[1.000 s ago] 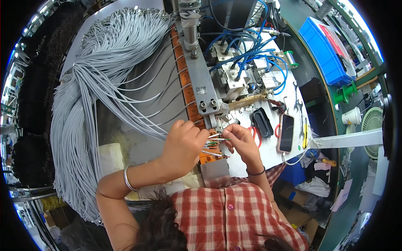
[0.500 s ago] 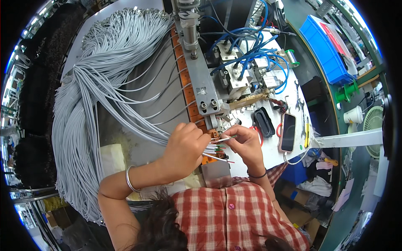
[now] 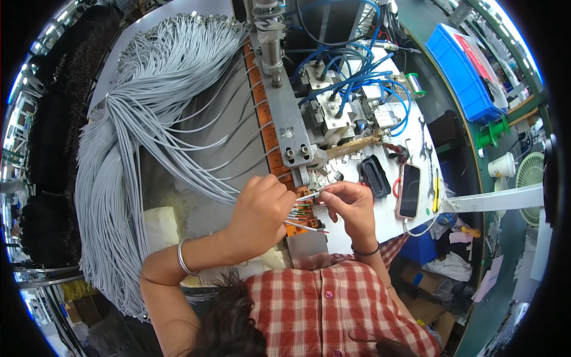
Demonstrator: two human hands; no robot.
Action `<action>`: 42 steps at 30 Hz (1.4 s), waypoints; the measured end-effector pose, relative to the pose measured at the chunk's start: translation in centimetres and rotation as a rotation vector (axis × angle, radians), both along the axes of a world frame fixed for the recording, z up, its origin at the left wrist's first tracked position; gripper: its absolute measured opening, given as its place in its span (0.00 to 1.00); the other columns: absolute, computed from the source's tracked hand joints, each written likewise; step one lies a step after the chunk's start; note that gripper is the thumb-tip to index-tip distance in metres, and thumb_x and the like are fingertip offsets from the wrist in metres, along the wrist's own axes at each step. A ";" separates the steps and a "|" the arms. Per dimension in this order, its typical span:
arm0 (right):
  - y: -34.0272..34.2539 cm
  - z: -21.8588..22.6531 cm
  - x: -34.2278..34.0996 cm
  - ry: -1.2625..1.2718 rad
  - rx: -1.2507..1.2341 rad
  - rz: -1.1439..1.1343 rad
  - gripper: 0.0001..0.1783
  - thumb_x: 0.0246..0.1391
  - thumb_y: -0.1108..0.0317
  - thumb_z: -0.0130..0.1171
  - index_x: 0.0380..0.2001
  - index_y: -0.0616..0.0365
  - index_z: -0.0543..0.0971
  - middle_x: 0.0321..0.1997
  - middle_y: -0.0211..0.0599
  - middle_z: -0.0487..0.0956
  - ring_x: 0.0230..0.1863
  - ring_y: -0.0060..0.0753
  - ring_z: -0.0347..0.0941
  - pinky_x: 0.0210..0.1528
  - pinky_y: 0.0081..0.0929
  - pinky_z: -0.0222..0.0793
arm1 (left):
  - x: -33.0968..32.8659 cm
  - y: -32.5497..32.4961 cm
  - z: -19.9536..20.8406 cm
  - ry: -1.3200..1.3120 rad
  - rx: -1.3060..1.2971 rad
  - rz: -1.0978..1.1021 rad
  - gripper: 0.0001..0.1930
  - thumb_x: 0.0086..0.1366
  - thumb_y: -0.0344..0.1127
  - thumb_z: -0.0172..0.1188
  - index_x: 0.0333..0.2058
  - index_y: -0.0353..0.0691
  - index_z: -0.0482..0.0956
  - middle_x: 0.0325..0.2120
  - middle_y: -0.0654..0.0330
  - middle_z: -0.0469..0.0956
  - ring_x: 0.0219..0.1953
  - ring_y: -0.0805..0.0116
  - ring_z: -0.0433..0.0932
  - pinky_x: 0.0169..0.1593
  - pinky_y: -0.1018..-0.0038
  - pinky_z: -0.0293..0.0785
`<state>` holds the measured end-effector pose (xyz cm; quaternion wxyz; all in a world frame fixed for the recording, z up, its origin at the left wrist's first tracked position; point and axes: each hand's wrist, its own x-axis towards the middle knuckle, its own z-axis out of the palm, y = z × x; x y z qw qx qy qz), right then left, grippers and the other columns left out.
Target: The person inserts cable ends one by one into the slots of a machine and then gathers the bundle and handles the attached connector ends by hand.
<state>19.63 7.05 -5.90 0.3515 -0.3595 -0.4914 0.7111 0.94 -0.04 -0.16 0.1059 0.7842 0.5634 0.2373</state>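
Observation:
My left hand [image 3: 264, 208] is closed around the ends of several grey cables [image 3: 217, 189]. Their stripped tips show red, green and white wires [image 3: 302, 210] past my fingers. Opposite it, my right hand [image 3: 352, 208] pinches a small silvery metal piece [image 3: 319, 189] between thumb and fingertips, against the end of one cable; its exact shape is too small to tell. Both hands meet just below the metal arm [image 3: 284, 113] of a press-like machine. Beneath the wire tips is the near end of an orange-brown slotted rail [image 3: 294, 229].
A large heap of grey cables [image 3: 178, 65] covers the left. Blue air tubes [image 3: 372, 77] and metal blocks stand behind. Small metal parts [image 3: 333, 169], a black open case [image 3: 375, 177], a phone [image 3: 409, 190], wrenches [image 3: 427, 152] and a yellow cutter [image 3: 437, 191] lie on the right.
My right hand has moved slightly up and inward. Earlier it pinched a cable's bare wire end; now a small silvery piece shows at its fingertips. My left hand stays nearly still.

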 end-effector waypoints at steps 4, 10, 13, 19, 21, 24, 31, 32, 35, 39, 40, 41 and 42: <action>1.0 0.3 0.6 0.256 -0.292 0.274 0.05 0.47 0.74 0.61 0.26 0.65 0.77 0.20 0.28 0.75 0.15 0.12 0.65 0.14 0.11 0.58 | 0.1 0.2 0.1 -0.026 0.037 0.012 0.12 0.35 0.23 0.54 0.24 0.37 0.72 0.21 0.59 0.68 0.30 0.60 0.67 0.36 0.68 0.60; 0.6 0.8 0.3 0.083 -0.132 0.189 0.05 0.46 0.75 0.62 0.26 0.64 0.76 0.19 0.27 0.74 0.15 0.12 0.64 0.15 0.11 0.58 | 0.0 0.0 0.1 0.019 -0.034 -0.034 0.11 0.34 0.23 0.55 0.23 0.38 0.71 0.20 0.59 0.67 0.30 0.60 0.67 0.35 0.67 0.59; 0.6 0.0 0.2 0.038 -0.029 0.100 0.05 0.46 0.75 0.62 0.25 0.64 0.76 0.19 0.26 0.74 0.15 0.12 0.64 0.15 0.11 0.58 | 0.2 -0.1 0.2 0.031 -0.034 -0.045 0.10 0.35 0.23 0.55 0.22 0.38 0.71 0.21 0.60 0.67 0.30 0.61 0.67 0.35 0.67 0.59; 0.8 -0.4 0.7 -0.136 0.095 0.116 0.05 0.46 0.75 0.62 0.23 0.62 0.75 0.18 0.25 0.73 0.15 0.11 0.63 0.15 0.10 0.56 | 0.3 -0.2 -0.7 0.009 -0.012 -0.074 0.10 0.35 0.21 0.54 0.21 0.38 0.69 0.20 0.59 0.66 0.31 0.60 0.67 0.35 0.66 0.59; 0.9 -0.8 0.9 -0.205 0.148 0.153 0.05 0.46 0.75 0.62 0.23 0.62 0.75 0.18 0.25 0.73 0.15 0.10 0.63 0.15 0.11 0.56 | 0.2 -0.3 -0.9 0.015 -0.006 -0.067 0.10 0.35 0.21 0.54 0.21 0.38 0.69 0.20 0.59 0.66 0.30 0.60 0.67 0.35 0.66 0.59; 0.7 -1.2 1.3 -0.151 0.071 0.148 0.05 0.49 0.73 0.60 0.24 0.62 0.75 0.18 0.25 0.73 0.15 0.10 0.62 0.15 0.10 0.53 | 0.2 -0.1 -1.0 0.025 0.009 -0.074 0.10 0.35 0.20 0.54 0.22 0.38 0.69 0.20 0.59 0.66 0.30 0.60 0.67 0.35 0.66 0.59; 0.9 -1.5 0.0 -0.069 -0.128 0.205 0.07 0.53 0.69 0.56 0.27 0.60 0.72 0.17 0.23 0.70 0.15 0.09 0.60 0.14 0.10 0.51 | 0.0 -0.2 -0.4 0.027 -0.027 0.034 0.11 0.33 0.21 0.54 0.22 0.38 0.68 0.19 0.58 0.66 0.29 0.60 0.67 0.35 0.67 0.60; 1.0 -1.5 0.0 -0.043 -0.179 0.272 0.07 0.54 0.68 0.55 0.27 0.60 0.71 0.17 0.22 0.70 0.15 0.09 0.60 0.15 0.10 0.51 | 0.1 -0.1 -0.5 0.029 -0.027 0.030 0.11 0.33 0.21 0.54 0.22 0.38 0.68 0.19 0.58 0.66 0.29 0.60 0.67 0.35 0.67 0.60; 1.7 -1.1 0.2 -0.083 -0.227 0.310 0.05 0.53 0.70 0.54 0.28 0.59 0.70 0.18 0.23 0.70 0.16 0.10 0.60 0.15 0.10 0.52 | 0.2 -0.3 -1.0 0.106 -0.040 -0.011 0.11 0.33 0.22 0.55 0.20 0.39 0.68 0.19 0.58 0.68 0.29 0.59 0.67 0.35 0.67 0.60; 1.2 -1.0 -0.2 -0.155 -0.085 0.220 0.04 0.52 0.73 0.54 0.29 0.60 0.70 0.21 0.23 0.70 0.19 0.10 0.62 0.19 0.10 0.56 | -0.1 -0.1 -0.6 0.186 0.037 0.010 0.10 0.34 0.23 0.56 0.20 0.39 0.69 0.19 0.58 0.69 0.29 0.60 0.68 0.36 0.66 0.61; 1.0 -1.0 -0.2 -0.181 -0.001 0.165 0.04 0.51 0.73 0.55 0.30 0.60 0.71 0.21 0.23 0.71 0.21 0.10 0.63 0.20 0.10 0.58 | -0.4 -0.1 -0.3 0.185 0.038 0.007 0.10 0.34 0.23 0.56 0.20 0.39 0.69 0.19 0.58 0.69 0.29 0.60 0.68 0.36 0.66 0.61; 0.9 -1.0 -0.1 -0.181 -0.001 0.162 0.04 0.51 0.73 0.55 0.30 0.60 0.71 0.21 0.23 0.71 0.21 0.10 0.63 0.20 0.10 0.58 | -0.9 -0.1 0.2 0.296 -0.098 0.014 0.08 0.36 0.24 0.56 0.20 0.39 0.70 0.19 0.58 0.69 0.29 0.61 0.68 0.36 0.67 0.61; 0.8 -1.2 0.1 -0.172 0.035 0.127 0.04 0.51 0.74 0.55 0.31 0.61 0.71 0.22 0.23 0.71 0.22 0.10 0.64 0.22 0.10 0.58 | -1.4 -0.2 0.6 0.407 -0.235 0.020 0.06 0.38 0.24 0.55 0.19 0.39 0.70 0.19 0.58 0.70 0.29 0.61 0.68 0.35 0.68 0.61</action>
